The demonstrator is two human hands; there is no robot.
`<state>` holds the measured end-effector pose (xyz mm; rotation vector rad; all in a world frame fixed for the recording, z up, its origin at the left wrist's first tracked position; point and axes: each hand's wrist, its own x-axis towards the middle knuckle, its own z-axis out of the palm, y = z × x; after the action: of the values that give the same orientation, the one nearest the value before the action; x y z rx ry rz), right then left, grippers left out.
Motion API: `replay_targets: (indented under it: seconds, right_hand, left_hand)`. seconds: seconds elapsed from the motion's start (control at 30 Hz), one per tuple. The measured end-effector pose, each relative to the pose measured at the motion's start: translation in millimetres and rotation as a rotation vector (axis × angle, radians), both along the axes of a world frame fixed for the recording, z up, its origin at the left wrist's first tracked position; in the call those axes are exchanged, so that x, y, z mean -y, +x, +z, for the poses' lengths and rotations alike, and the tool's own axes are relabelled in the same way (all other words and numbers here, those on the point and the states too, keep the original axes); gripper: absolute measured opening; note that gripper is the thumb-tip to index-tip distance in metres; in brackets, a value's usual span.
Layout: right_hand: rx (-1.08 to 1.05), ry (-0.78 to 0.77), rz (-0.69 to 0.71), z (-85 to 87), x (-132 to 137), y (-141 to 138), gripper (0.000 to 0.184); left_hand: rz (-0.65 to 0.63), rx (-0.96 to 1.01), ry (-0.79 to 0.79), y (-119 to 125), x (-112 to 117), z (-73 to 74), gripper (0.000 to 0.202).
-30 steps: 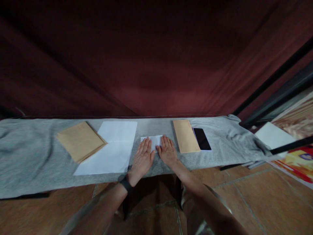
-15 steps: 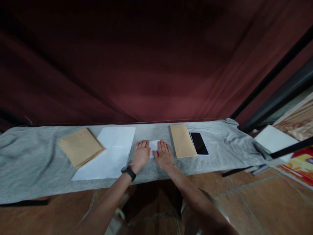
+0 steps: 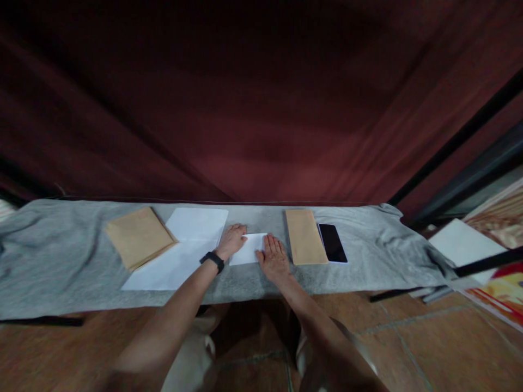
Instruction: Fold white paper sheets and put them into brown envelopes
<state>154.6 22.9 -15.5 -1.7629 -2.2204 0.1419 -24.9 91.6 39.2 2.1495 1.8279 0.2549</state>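
Observation:
A small folded white sheet of paper (image 3: pixel 249 250) lies on the grey cloth in front of me. My right hand (image 3: pixel 274 258) rests flat on its right end, fingers stretched out. At the paper's upper left corner is my left hand (image 3: pixel 232 241), a black watch on its wrist. This hand is turned partly on its side, its fingers pointing right and the thumb apart from them, touching the paper's edge. Left of it are larger white sheets with a crease (image 3: pixel 188 261), partly under a stack of brown envelopes (image 3: pixel 141 238). A single brown envelope (image 3: pixel 305 237) lies right of my right hand.
A dark-screened phone (image 3: pixel 333 243) touches the right side of the single envelope. The grey cloth (image 3: pixel 376 250) covers a long narrow bench against a dark red curtain (image 3: pixel 261 125). Black metal bars (image 3: pixel 453 136), a white board (image 3: pixel 463 242) and a colourful printed sheet (image 3: pixel 509 286) stand at the right.
My left hand has turned and shifted slightly left and up, off the paper's face, so more of the folded paper shows. My right hand stays flat in place.

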Motion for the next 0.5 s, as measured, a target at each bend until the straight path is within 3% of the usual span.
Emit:
replay_targets:
  seconds: [0.1, 0.27, 0.4, 0.5]
  right_hand:
    - [-0.005, 0.013, 0.001, -1.7, 0, 4, 0.058]
    - [-0.066, 0.074, -0.026, -7.3, -2, 14, 0.055]
    - [-0.233, 0.084, -0.070, -6.0, -9, 17, 0.055]
    - [-0.439, -0.024, -0.082, -1.9, -14, 13, 0.059]
  left_hand:
    - [0.047, 0.098, -0.042, -3, 0, -0.4, 0.013]
    - [0.240, 0.305, -0.077, -11, 9, 0.2, 0.011]
    - [0.411, 0.571, -0.073, -17, 21, -0.5, 0.011]
    - [0.533, 0.828, -0.072, -14, 34, -4.6, 0.007]
